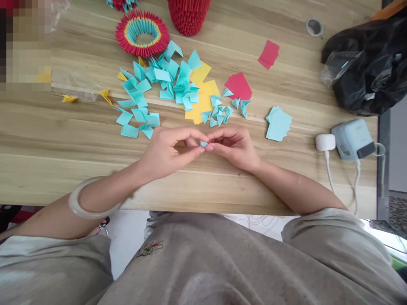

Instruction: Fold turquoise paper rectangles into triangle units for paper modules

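Observation:
My left hand (pixel 165 150) and my right hand (pixel 233 146) meet over the wooden table (pixel 63 140), fingers pinched together on one small folded teal paper piece (pixel 204 144). Only a corner of that piece shows between the fingertips. Just beyond the hands lies a small cluster of folded teal triangles (pixel 221 113). A larger scatter of folded teal pieces (pixel 159 89) spreads at the left of yellow paper sheets (pixel 203 99). A stack of flat teal paper squares (pixel 278 123) sits to the right of my right hand.
A red, yellow and teal paper ring (pixel 142 33) and a red paper vase shape (pixel 188 15) stand at the back. Red paper sheets (pixel 238 86) lie nearby. A black plastic bag (pixel 365 63), a white plug (pixel 324 142) and a grey device (pixel 352 139) occupy the right edge.

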`<state>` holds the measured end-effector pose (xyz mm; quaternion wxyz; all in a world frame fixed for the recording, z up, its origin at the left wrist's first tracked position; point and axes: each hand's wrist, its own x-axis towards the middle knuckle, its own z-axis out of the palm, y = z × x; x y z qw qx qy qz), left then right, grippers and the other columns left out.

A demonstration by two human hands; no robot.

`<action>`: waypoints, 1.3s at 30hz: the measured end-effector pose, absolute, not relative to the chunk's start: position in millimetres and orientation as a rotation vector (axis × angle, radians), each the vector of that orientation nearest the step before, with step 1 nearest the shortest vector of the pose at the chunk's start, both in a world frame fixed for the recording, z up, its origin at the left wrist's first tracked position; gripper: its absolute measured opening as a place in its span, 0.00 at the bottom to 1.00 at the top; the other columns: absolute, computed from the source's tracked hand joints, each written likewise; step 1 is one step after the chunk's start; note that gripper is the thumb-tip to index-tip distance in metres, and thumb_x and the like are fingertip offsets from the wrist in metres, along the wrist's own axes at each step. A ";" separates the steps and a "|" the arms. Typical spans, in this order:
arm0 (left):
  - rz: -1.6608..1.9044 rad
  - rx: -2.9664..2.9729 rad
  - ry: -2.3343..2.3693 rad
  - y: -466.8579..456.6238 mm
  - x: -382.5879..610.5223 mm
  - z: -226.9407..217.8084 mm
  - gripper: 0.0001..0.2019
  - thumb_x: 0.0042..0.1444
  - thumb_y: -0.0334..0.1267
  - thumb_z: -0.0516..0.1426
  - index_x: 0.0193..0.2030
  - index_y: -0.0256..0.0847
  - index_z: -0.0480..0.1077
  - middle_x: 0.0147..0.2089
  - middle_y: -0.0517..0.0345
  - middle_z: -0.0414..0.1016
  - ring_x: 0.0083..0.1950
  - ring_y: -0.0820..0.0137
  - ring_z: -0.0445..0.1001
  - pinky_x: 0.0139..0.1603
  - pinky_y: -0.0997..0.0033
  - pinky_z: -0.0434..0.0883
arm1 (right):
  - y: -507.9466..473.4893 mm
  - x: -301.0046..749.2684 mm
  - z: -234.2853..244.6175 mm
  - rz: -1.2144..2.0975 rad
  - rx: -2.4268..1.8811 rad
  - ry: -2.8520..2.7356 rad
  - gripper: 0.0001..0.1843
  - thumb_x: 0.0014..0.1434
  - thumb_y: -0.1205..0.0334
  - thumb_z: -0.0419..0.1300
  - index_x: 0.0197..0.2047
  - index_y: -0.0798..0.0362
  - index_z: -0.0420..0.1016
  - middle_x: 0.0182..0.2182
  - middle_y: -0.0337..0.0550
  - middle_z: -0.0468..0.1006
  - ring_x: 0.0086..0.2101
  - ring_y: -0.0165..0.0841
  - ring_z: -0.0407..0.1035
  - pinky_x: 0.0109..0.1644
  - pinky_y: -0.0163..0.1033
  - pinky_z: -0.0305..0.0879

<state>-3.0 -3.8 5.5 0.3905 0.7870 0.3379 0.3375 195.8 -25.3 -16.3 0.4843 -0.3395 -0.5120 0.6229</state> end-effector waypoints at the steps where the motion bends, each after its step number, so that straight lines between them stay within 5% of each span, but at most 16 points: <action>1: 0.871 1.987 0.869 -3.8 -2.9 5.7 0.05 0.57 0.36 0.64 0.39 0.41 0.78 0.30 0.63 0.81 0.28 0.78 0.76 0.29 0.81 0.69 | -25.0 196.2 -16.8 1.514 -0.822 -1.252 0.07 0.53 0.63 0.72 0.37 0.53 0.84 0.32 0.39 0.84 0.33 0.26 0.77 0.39 0.31 0.74; 12: 0.842 2.287 0.586 11.1 -8.8 8.5 0.04 0.60 0.34 0.61 0.39 0.47 0.78 0.38 0.63 0.84 0.36 0.74 0.81 0.37 0.79 0.72 | -23.0 200.6 -18.5 1.479 -0.808 -1.338 0.06 0.51 0.66 0.72 0.35 0.53 0.85 0.32 0.41 0.83 0.33 0.28 0.77 0.38 0.32 0.75; 20: 0.847 2.247 0.619 14.7 -10.4 9.2 0.02 0.59 0.36 0.64 0.36 0.45 0.79 0.30 0.63 0.82 0.26 0.78 0.76 0.26 0.79 0.65 | -23.5 199.5 -15.3 1.626 -0.874 -1.087 0.08 0.46 0.66 0.75 0.30 0.56 0.81 0.26 0.39 0.83 0.29 0.28 0.78 0.36 0.32 0.76; 34: 0.929 2.119 0.314 16.0 -11.9 2.9 0.07 0.60 0.31 0.63 0.41 0.48 0.79 0.39 0.59 0.84 0.40 0.72 0.83 0.42 0.78 0.78 | -23.7 196.2 -16.3 1.927 -0.694 -0.868 0.11 0.48 0.67 0.74 0.31 0.58 0.76 0.25 0.36 0.80 0.26 0.23 0.74 0.33 0.30 0.70; 39: 0.864 2.216 0.327 19.8 -14.2 0.4 0.06 0.62 0.37 0.61 0.39 0.53 0.79 0.40 0.61 0.84 0.41 0.69 0.83 0.48 0.73 0.79 | -22.8 195.4 -17.7 1.853 -0.747 -0.915 0.13 0.47 0.66 0.75 0.31 0.58 0.75 0.24 0.36 0.79 0.25 0.23 0.72 0.32 0.30 0.69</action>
